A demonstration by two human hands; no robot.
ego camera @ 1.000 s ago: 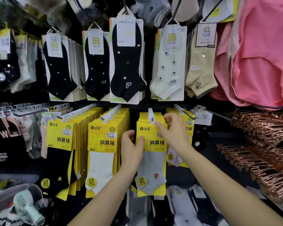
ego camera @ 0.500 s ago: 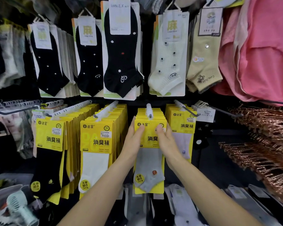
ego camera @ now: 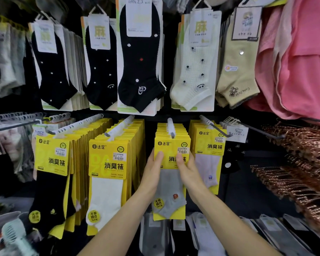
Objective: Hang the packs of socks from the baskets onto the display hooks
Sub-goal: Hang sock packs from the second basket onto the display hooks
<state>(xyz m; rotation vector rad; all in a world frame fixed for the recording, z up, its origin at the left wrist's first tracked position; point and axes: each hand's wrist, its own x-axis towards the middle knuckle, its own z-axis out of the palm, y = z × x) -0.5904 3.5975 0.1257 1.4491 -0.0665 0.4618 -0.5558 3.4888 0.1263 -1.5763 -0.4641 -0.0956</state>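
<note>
Hands first: left hand (ego camera: 152,169) and right hand (ego camera: 188,169) both pinch the yellow-carded pack of grey socks (ego camera: 171,193), thumbs on its face, at nine and three o'clock. The right hand has dropped from the white-sleeved display hook (ego camera: 170,126) at twelve o'clock. The pack now hangs there, seemingly seated and ready for release.

Pretty even shop light from the front, so the yellow sock packs (ego camera: 107,159) pop while the gaps behind go near black. Wide-angle bends the edges, and the top-left hanging socks (ego camera: 6,58) look smeary.
</note>
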